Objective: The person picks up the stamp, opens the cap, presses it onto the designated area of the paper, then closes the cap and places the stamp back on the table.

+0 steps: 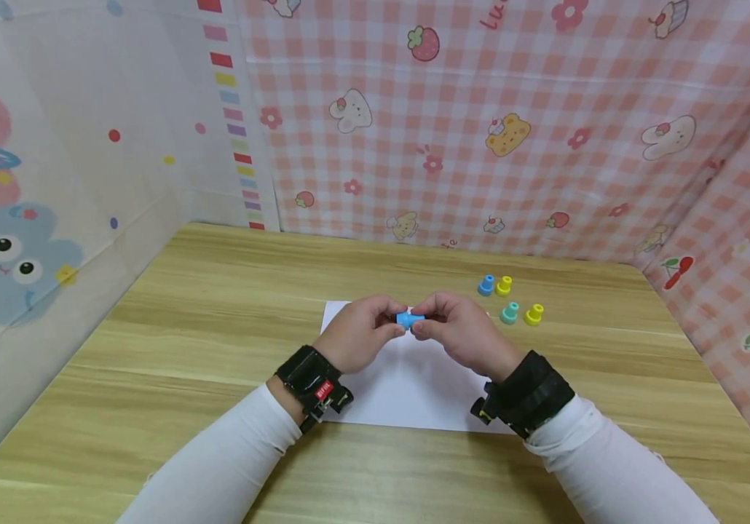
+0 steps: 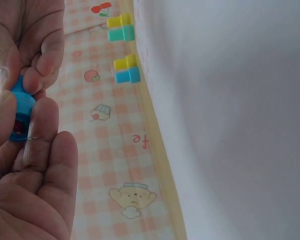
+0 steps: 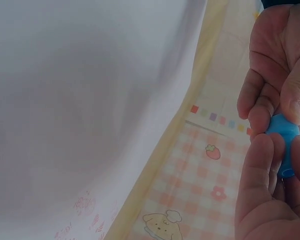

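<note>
A small light-blue toy stamp (image 1: 410,320) is held level between both hands above a white sheet of paper (image 1: 408,386). My left hand (image 1: 357,333) pinches its wider end between thumb and fingers. The narrow handle end is gripped by the thumb and fingers of my right hand (image 1: 465,331). In the left wrist view, something dark red shows inside the wide end of the blue stamp (image 2: 24,106). Fingers cover part of the stamp (image 3: 285,132) in the right wrist view. Faint red printed marks (image 3: 85,202) lie on the paper there.
Right of the paper, on the wooden table (image 1: 218,291), stand a blue stamp (image 1: 487,286), a yellow stamp (image 1: 504,286), a teal stamp (image 1: 510,314) and another yellow stamp (image 1: 534,315). Patterned cloth (image 1: 454,145) hangs behind the table and along its sides.
</note>
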`<state>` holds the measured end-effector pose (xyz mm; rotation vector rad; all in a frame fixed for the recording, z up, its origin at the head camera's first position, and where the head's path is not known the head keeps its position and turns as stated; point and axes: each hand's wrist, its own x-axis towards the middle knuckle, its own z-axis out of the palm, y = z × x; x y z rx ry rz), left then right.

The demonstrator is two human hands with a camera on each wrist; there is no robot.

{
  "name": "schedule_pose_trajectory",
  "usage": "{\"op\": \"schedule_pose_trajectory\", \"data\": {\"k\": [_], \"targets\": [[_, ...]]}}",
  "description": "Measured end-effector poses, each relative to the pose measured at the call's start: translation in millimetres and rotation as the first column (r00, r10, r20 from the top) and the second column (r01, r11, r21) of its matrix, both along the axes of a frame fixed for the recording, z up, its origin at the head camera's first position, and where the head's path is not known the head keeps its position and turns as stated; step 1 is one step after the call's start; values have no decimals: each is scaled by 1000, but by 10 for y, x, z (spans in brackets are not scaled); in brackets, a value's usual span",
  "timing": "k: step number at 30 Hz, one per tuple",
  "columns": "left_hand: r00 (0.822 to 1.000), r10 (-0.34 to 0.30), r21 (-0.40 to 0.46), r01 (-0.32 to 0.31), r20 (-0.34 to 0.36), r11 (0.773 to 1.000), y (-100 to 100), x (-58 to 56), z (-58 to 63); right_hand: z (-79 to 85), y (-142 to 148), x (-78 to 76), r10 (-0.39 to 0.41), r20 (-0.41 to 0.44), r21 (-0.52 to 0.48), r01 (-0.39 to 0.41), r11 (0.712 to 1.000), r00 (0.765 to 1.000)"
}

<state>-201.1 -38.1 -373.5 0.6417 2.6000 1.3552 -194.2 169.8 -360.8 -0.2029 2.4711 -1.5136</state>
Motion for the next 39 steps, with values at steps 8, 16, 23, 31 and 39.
{"op": "schedule_pose_trajectory", "data": {"k": [8,16,23,31,39], "targets": [[1000,18,18,-18,23,1000,7,2,2,-12,6,-5,3,15,-28,-2,1000,1000],[999,34,42,-36,31,998,-25,-17,7,-48,92,-51,11,22,-76,-9,997,1000],[998,63,-9,-63,-30,998,-64,-61,19,18,240,-137,-45,-42,60,47,997,998],[996,81,-17,-81,-27,997,-91,-72,8,-55,314,-215,20,-125,381,29,924,992],[997,82,-11,-82,-4,997,-81,-63,12,-130,293,-254,112,-198,527,9,850,974]]}}
